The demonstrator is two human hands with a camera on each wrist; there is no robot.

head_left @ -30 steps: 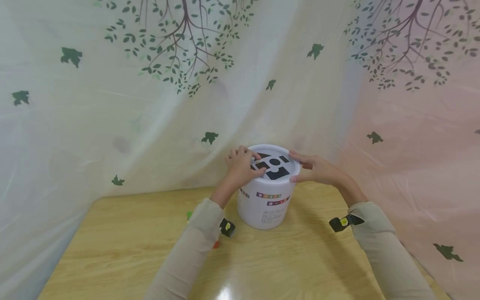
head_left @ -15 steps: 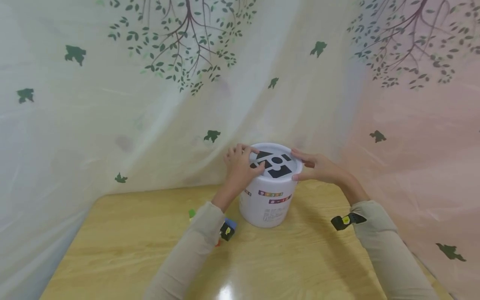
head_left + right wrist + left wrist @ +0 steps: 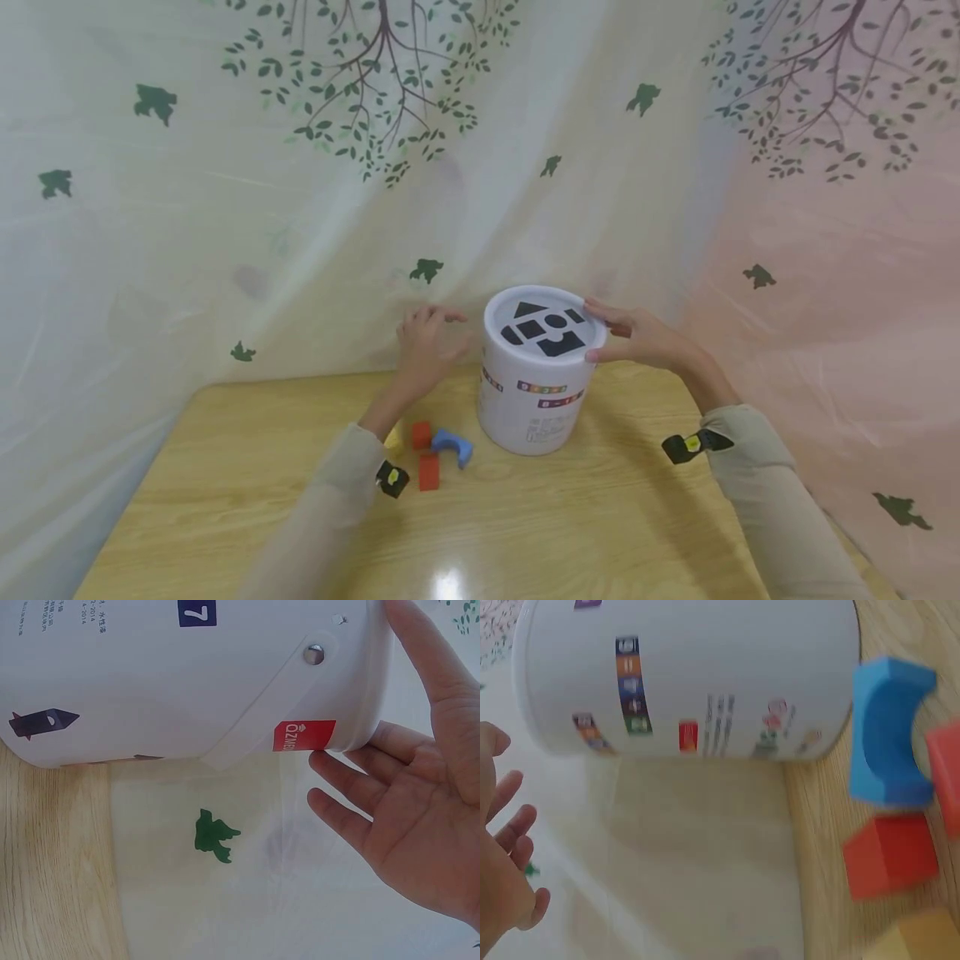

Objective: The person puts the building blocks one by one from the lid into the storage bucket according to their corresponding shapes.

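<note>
A white shape-sorter bucket (image 3: 531,408) stands upright on the table, its round lid (image 3: 537,343) marked with several dark shapes. My right hand (image 3: 637,336) rests at the lid's right edge, thumb at the near side and fingers farther round. In the right wrist view those fingers (image 3: 352,780) are fairly straight against the rim. My left hand (image 3: 431,348) is in the air left of the bucket, fingers loosely bent and holding nothing. Below it lie a blue arch block (image 3: 453,446), a red block (image 3: 422,434), a second red block (image 3: 429,472) and a yellow block (image 3: 393,442), partly hidden by my left wrist.
The wooden table (image 3: 570,533) ends at the back against a hanging curtain (image 3: 330,267) printed with leaves and branches. A white strap handle (image 3: 262,705) lies along the bucket's side. Black cameras sit on both wrists.
My left hand has left the lid and moved left, away from the bucket. The blocks once covered by the left sleeve now show. My right hand stays at the rim.
</note>
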